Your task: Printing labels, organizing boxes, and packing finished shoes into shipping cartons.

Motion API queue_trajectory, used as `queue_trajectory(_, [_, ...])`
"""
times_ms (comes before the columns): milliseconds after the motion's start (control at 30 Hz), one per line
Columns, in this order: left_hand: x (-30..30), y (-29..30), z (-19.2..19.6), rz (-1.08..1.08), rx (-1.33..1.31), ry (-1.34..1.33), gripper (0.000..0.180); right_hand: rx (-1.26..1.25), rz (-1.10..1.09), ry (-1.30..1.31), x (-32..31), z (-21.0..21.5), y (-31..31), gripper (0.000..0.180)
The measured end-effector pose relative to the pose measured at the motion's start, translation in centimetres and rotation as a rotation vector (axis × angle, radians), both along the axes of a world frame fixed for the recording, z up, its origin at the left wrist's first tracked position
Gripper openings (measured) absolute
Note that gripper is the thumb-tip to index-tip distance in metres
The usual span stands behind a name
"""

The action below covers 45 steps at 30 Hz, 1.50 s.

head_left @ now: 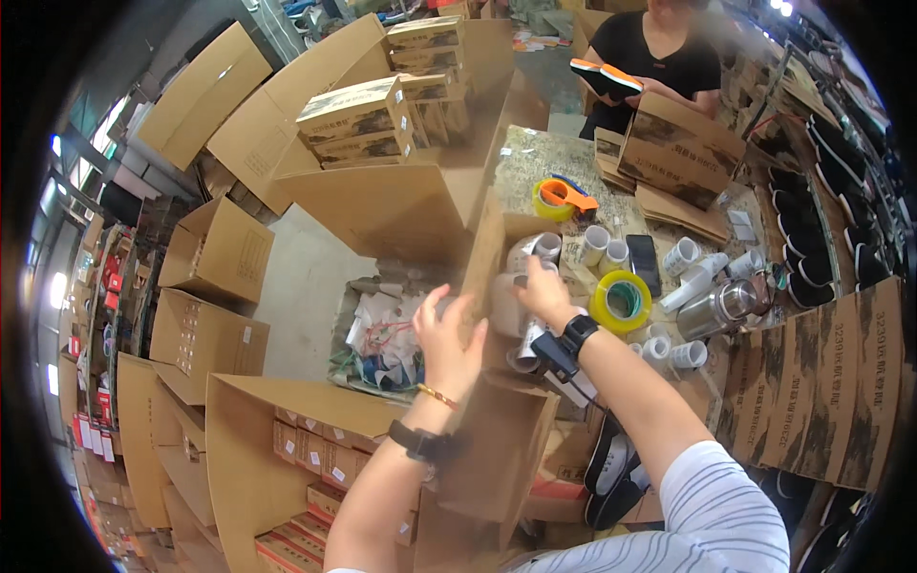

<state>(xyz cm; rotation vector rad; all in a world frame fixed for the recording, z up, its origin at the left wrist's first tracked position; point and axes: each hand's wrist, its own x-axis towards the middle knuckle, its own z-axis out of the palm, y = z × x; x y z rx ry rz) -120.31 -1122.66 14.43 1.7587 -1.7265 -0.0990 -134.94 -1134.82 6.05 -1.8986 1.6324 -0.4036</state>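
Observation:
My left hand (pixel 447 342) is raised beside the upright flap (pixel 485 263) of a cardboard box, fingers spread and apart, with nothing visible in it. The thumb is close to the flap's edge; whether it touches is unclear. My right hand (pixel 546 294) is over white label rolls (pixel 546 246) that stand together at the table's left edge. Its fingers are bent down among them, and what they grip, if anything, is hidden. To its right lies a roll of yellow tape (pixel 621 301). Black bands circle both wrists.
An orange tape dispenser (pixel 568 198), a phone (pixel 643 265) and a steel flask (pixel 716 307) sit on the table. Across it, a person (pixel 654 57) holds an orange-soled shoe (pixel 607 76). Large open cartons (pixel 287 396) stand at left. Black shoes (pixel 807 239) line a rack at right.

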Motion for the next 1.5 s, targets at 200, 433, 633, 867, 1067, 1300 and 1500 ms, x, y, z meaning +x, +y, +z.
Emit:
queue_trajectory(200, [-3.0,2.1,2.0,-0.170,-0.005,0.380,0.032,-0.050,0.112,-0.108,-0.7,-2.5,-1.2,0.054])
queue_trajectory(433, [-4.2,3.5,2.6,-0.229,0.293,0.918,0.057,-0.406,-0.074,-0.734,-2.4,12.5,2.4,0.030])
queue_trajectory(633, [-6.4,3.9,5.8,-0.275,0.116,1.202,0.021,-0.404,-0.066,-1.222,-3.0,16.8,6.9,0.037])
queue_trajectory(867, [-1.6,3.0,11.3,-0.457,0.373,0.981,0.019,-0.193,0.429,-0.865,-4.7,21.3,8.5,0.059])
queue_trajectory(1067, [-1.2,5.7,8.9,-0.336,0.504,0.946,0.020,0.126,0.202,-1.197,-5.8,20.7,9.6,0.054])
queue_trajectory(1300, [-0.7,6.6,13.0,-0.446,0.441,0.282,0.010,-0.798,0.752,-0.242,-4.6,20.9,11.6,0.022])
queue_trajectory(1500, [-1.4,7.7,12.6,-0.456,0.410,0.560,0.017,-0.348,0.785,-0.561,-4.5,19.5,12.1,0.005])
